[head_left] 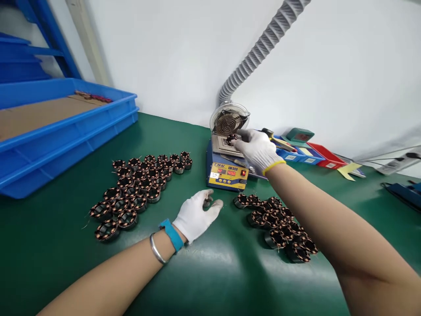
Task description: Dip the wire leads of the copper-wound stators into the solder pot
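Observation:
My right hand, in a white glove with a yellow cuff, grips a small copper-wound motor stator above the solder pot. The pot is a blue and yellow unit with a lit red display. White-gloved too, my left hand hovers low over the table in front of the unit, its fingers apart and nothing between them. Several stators stand in a group to its left, and another cluster of stators sits to its right, under my right forearm.
A large blue tray lined with cardboard stands at the left. Behind the pot, a fan joins a grey exhaust hose. Blue bins and a red bin with tools lie at the right on the green table.

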Motion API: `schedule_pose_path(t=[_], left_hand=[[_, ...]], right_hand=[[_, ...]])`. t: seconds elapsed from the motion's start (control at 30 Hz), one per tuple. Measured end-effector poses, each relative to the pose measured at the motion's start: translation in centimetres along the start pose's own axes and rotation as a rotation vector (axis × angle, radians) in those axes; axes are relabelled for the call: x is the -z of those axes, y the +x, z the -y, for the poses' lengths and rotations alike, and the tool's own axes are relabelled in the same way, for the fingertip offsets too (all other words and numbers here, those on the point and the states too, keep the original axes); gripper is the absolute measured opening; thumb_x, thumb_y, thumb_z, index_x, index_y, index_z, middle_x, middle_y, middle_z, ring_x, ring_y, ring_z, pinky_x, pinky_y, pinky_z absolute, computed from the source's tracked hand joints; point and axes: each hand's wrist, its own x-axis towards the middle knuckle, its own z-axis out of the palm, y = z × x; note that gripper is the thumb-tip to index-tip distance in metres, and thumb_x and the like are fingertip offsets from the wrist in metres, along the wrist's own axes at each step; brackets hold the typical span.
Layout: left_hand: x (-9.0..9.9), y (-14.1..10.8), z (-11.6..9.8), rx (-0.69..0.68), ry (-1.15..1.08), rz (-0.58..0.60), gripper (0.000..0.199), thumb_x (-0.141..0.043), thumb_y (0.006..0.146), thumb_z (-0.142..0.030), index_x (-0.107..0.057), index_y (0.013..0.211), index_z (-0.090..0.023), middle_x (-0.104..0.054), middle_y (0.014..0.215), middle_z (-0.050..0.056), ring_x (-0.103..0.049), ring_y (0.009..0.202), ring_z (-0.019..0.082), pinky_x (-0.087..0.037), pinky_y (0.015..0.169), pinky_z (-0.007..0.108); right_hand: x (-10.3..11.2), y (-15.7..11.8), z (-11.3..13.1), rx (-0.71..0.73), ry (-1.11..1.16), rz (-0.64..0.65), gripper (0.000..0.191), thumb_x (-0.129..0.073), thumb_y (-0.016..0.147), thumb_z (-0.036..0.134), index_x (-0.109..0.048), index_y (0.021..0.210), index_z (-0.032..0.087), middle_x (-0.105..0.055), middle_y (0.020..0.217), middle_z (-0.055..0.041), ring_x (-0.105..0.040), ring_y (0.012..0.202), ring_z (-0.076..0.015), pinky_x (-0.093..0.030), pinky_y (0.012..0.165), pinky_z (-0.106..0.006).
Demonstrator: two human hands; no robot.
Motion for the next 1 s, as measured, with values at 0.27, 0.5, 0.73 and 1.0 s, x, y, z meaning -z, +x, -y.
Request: schedule_pose_path(t=[0.27,0.5,0.73,1.0], left_hand=[[-0.3,-0.4,0.7,-0.156,0.025,-0.155,0.075,-0.055,0.082,-0.035,-0.023,0.146,-0.012,-0.062,0.125,0.014,-0.061,0.112,0.026,-0.049,0.095,0.036],[0.2,-0.2,1.5,-0.057,-0.086,-0.183,0.064,-0.052,0.084,-0.033,-0.033,0.141,-0.012,-0.062,0.125,0.014,-0.059,0.116,0.026,-0.049,0.097,0.037],[0.0,-0.5,0.6,-0.029,-0.03,-0.011,0.086,-0.063,0.075,-0.042,-0.024,0.146,-0.014,-0.057,0.132,0.013,-0.056,0.119,0.026,-0.047,0.101,0.039],[-0.2,-1.0,0.5,-0.271,0.413,0.171,0.096,-0.067,0.064,-0.055,-0.036,0.141,-0.006,-0.042,0.144,0.02,-0.041,0.131,0.036,-0.035,0.11,0.05]], right_hand=[[-5.2,-11.0,0.8,-0.091,0.448,0.388,0.066,-0.06,0.082,0.038,-0.04,0.142,0.019,-0.066,0.11,-0.0088,-0.063,0.102,-0.026,-0.05,0.093,-0.044],[-4.0,-11.9,0.5,-0.126,0.714,0.759,0.048,-0.06,0.083,0.043,-0.057,0.122,0.017,-0.068,0.103,-0.0086,-0.066,0.081,-0.0184,-0.057,0.074,-0.032],[-3.1,-9.2,0.2,-0.322,0.633,0.71,0.031,-0.073,0.07,0.021,-0.065,0.1,0.016,-0.067,0.069,-0.0013,-0.063,0.059,-0.0135,-0.054,0.054,-0.023],[-0.6,0.4,-1.8,-0.167,0.261,0.044,0.032,-0.068,0.068,0.03,-0.07,0.098,0.018,-0.069,0.083,-0.0024,-0.064,0.076,-0.0161,-0.052,0.074,-0.029]])
